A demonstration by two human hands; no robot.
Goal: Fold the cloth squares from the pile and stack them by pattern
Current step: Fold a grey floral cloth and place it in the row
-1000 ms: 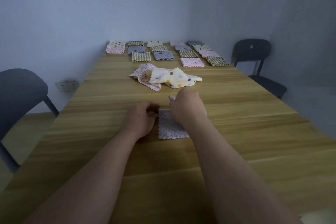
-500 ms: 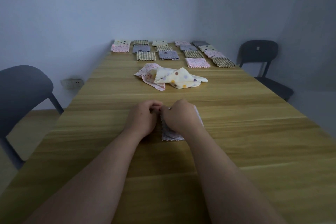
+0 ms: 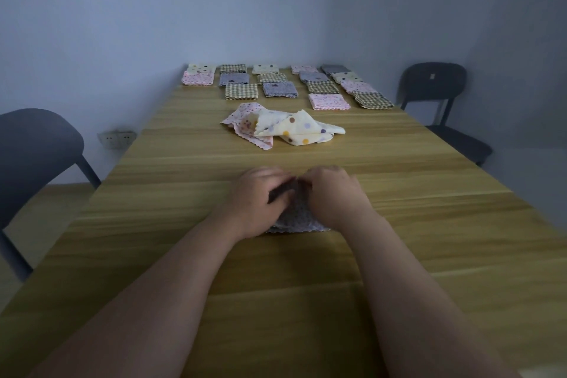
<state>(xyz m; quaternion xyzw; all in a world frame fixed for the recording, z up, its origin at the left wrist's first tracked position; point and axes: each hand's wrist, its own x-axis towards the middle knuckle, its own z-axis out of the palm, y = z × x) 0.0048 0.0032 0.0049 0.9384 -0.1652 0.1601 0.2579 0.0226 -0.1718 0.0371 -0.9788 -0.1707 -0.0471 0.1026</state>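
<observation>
A small grey dotted cloth [image 3: 294,218] lies folded on the wooden table [image 3: 429,193] in front of me. My left hand [image 3: 260,199] and my right hand [image 3: 334,196] sit side by side on it, fingers curled and pinching its far edge, hiding most of the cloth. Farther back lies the loose pile [image 3: 282,129]: a cream cloth with coloured dots over a pink floral one. Folded squares [image 3: 279,89] in pink, grey, cream and checked patterns stand in rows at the table's far end.
A grey chair [image 3: 33,156] stands at the table's left side and a dark chair [image 3: 435,92] at the far right. Walls close in behind the far end, with a wall socket [image 3: 116,138] low on the left.
My right hand slid left to meet my left hand on the grey cloth. Both now bunch its far edge, and less of the cloth shows.
</observation>
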